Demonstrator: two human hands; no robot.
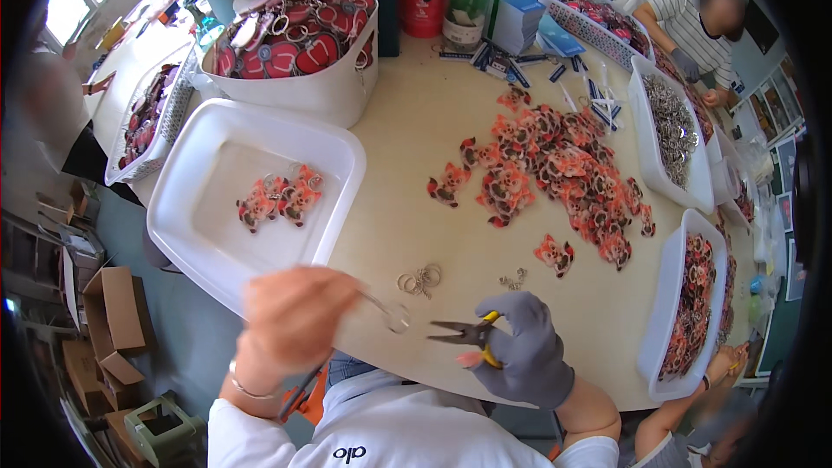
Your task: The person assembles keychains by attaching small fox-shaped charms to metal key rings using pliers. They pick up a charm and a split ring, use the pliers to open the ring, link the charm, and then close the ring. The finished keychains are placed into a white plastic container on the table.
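My right hand [527,351], in a grey glove, grips yellow-handled pliers [466,334] with the dark jaws pointing left. My left hand [290,312] is bare and blurred, pinching a thin chain with a metal key ring [397,318] hanging just left of the plier tips. Both hands hover over the near edge of a round beige table [416,147]. A few loose key rings [421,279] lie just beyond them. A large pile of red-orange flat charms [559,169] is spread across the table's middle. One loose charm [555,254] lies closer to my right hand.
A white tray [204,234] at my left holds a few finished charms [279,197]. A white tub [303,91] of red charms stands behind it. White trays of rings [674,130] and charms [689,303] line the right. Another person [693,30] works at far right. Cardboard boxes [113,321] sit on the floor.
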